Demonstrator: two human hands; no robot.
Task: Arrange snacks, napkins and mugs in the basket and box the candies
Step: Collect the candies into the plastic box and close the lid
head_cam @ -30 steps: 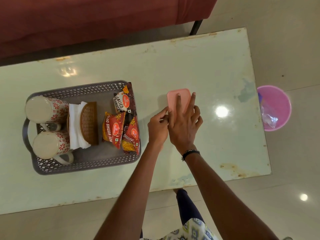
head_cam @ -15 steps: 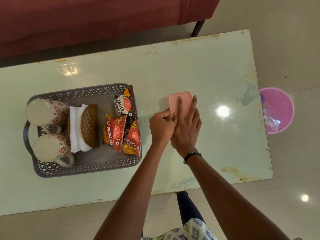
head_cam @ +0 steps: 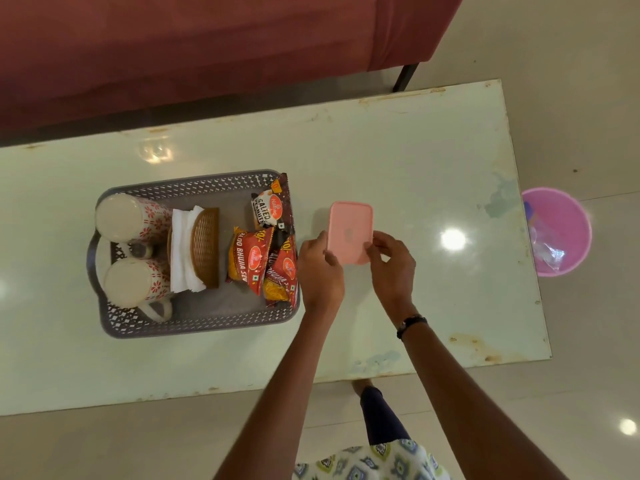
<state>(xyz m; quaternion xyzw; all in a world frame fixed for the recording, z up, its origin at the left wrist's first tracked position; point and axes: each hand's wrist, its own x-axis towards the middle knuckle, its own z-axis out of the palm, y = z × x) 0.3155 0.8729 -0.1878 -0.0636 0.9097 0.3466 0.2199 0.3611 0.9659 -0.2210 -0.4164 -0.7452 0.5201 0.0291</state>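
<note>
A pink lidded box (head_cam: 350,227) lies on the pale table (head_cam: 415,161), right of the grey basket (head_cam: 194,327). My left hand (head_cam: 320,268) grips the box's near left edge and my right hand (head_cam: 393,265) grips its near right edge. Its contents are hidden under the lid. In the basket stand two floral mugs (head_cam: 133,220) (head_cam: 135,282) at the left, white napkins (head_cam: 181,251) in a wicker holder (head_cam: 206,247) in the middle, and several red snack packets (head_cam: 256,261) with a salted peanuts packet (head_cam: 268,209) at the right.
A pink bin (head_cam: 564,233) with plastic inside sits on the floor past the table's right edge. A dark red sofa (head_cam: 207,46) runs along the far side. My leg (head_cam: 379,417) shows below the table's near edge.
My right hand lifted off the lid, where it lay flat, and moved to the box's right edge. My left hand shifted to the left edge. The camera view drifted slightly.
</note>
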